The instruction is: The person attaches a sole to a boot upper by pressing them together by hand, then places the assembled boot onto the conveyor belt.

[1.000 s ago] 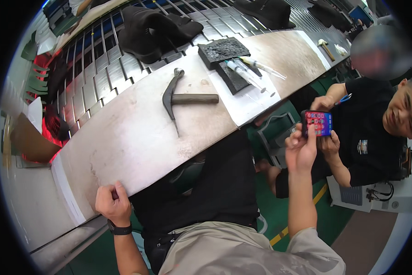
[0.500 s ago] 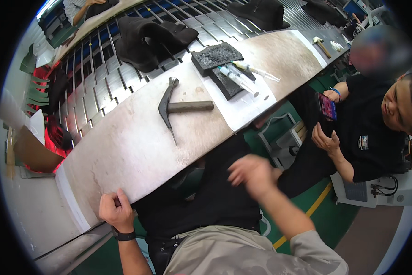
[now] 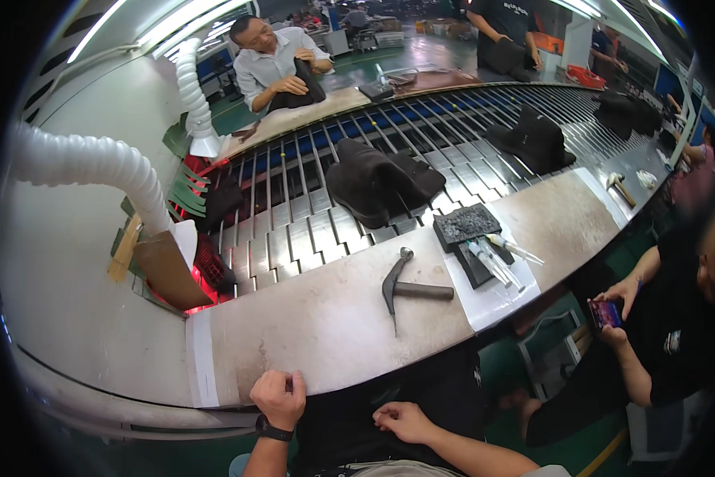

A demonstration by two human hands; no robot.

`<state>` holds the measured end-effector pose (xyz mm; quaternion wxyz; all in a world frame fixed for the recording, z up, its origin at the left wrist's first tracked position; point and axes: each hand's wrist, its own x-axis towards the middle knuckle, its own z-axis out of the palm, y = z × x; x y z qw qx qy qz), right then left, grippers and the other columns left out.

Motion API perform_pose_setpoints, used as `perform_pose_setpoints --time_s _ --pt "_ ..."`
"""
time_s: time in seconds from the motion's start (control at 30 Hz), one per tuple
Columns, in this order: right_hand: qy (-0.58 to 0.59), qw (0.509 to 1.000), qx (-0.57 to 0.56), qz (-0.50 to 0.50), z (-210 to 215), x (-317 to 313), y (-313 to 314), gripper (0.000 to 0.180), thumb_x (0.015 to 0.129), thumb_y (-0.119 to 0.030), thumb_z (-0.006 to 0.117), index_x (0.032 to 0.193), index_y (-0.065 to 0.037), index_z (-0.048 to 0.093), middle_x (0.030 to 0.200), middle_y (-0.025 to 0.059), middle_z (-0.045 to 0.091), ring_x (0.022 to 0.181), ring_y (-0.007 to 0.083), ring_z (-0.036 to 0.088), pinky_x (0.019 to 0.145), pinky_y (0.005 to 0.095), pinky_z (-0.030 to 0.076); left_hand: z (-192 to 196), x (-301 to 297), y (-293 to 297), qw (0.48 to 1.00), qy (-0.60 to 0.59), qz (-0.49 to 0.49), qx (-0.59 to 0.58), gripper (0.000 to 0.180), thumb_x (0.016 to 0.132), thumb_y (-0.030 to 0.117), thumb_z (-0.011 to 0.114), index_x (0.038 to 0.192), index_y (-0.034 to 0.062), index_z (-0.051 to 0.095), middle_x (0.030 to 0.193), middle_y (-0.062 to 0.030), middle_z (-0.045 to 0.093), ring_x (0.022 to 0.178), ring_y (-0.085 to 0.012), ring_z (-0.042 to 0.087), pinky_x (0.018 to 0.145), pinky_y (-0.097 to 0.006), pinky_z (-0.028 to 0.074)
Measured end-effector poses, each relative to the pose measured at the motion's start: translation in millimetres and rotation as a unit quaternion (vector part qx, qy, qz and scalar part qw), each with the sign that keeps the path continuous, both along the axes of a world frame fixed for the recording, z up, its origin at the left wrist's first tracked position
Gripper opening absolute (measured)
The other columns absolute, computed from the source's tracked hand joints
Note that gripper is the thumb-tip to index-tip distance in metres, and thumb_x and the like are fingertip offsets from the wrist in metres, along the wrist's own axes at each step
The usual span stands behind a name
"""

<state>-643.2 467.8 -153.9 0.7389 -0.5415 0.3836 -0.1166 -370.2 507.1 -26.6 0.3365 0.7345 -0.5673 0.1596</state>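
Observation:
My left hand (image 3: 279, 397) rests on the near edge of the bench, its fingers curled into a loose fist with nothing showing in it. Lower and to the right, my right hand (image 3: 405, 421) lies over my dark trousers, fingers bent together, nothing visible in them. A hammer (image 3: 422, 291) with a curved, pointed metal head and a short dark handle lies on the bench ahead of both hands, touched by neither. To its right, several syringes (image 3: 492, 264) lean on dark, rough foam blocks (image 3: 464, 226), which sit on a white sheet (image 3: 510, 294).
Behind the bench, a slatted metal conveyor (image 3: 302, 238) carries dark boots (image 3: 381, 183). White ribbed ducts (image 3: 95, 159) hang at left beside a red-lit opening. Another hammer (image 3: 620, 191) lies far right. A seated person at right holds a phone (image 3: 606, 313); another across handles a dark boot (image 3: 300, 86).
The view has lifted, bringing in the conveyor's far side and people there. My right hand has come down onto my lap; my left stays at the bench edge.

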Motion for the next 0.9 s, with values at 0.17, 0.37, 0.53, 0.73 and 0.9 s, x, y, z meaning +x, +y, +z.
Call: perform_pose_setpoints --time_s 0.17,0.37,0.53,0.73,0.9 --pt "0.019 0.999 -0.028 0.028 5.7 14.6 -2.9 0.031 0.103 -0.029 0.073 0.109 0.001 0.078 0.09 0.0082 0.08 0.081 0.0133 0.076 0.079 0.0296 0.06 9.2 5.0 -2.6 1.0 0.004 -0.006 0.011 0.027 0.083 0.012 0.081 0.07 0.0083 0.058 0.066 -0.0092 0.058 0.059 -0.033 0.059 0.054 -0.045 0.044" --pt "0.024 0.982 -0.18 0.06 63.9 -4.2 -30.2 0.024 0.099 -0.021 0.076 0.09 0.001 0.078 0.08 0.0103 0.077 0.068 0.0171 0.072 0.064 0.0321 0.056 51.3 38.6 -41.3 0.967 0.226 0.025 0.112 0.03 0.089 0.023 0.083 0.103 0.0 0.07 0.09 -0.0162 0.071 0.081 -0.0347 0.071 0.072 -0.043 0.056" --pt "-0.144 0.884 -0.444 -0.013 160.3 -7.9 -103.6 0.014 0.084 -0.003 0.082 0.077 -0.003 0.07 0.085 0.0107 0.077 0.07 0.026 0.071 0.063 0.0352 0.056 31.4 172.8 -135.4 0.989 0.053 0.094 0.1 0.067 0.088 0.03 0.084 0.138 -0.0027 0.055 0.142 -0.0318 0.056 0.136 -0.0463 0.055 0.114 -0.051 0.047" --pt "0.101 0.759 -0.634 -0.107 157.4 1.4 -198.5 0.039 0.083 -0.018 0.084 0.116 -0.001 0.071 0.138 0.0232 0.065 0.13 0.0404 0.06 0.112 0.0562 0.042 -26.7 294.6 -226.1 0.857 0.16 0.345 0.347 0.092 0.088 0.049 0.08 0.147 -0.0119 0.045 0.145 -0.0437 0.052 0.139 -0.0538 0.054 0.115 -0.057 0.048" --pt "0.066 0.787 -0.611 -0.048 163.8 17.9 -196.3 0.038 0.088 -0.028 0.081 0.116 -0.004 0.073 0.145 0.0217 0.061 0.137 0.036 0.057 0.115 0.0559 0.038 -11.5 359.0 -157.7 0.936 0.235 0.201 0.168 0.062 0.092 0.04 0.073 0.124 -0.013 0.066 0.122 -0.0301 0.072 0.112 -0.0389 0.071 0.098 -0.049 0.055"
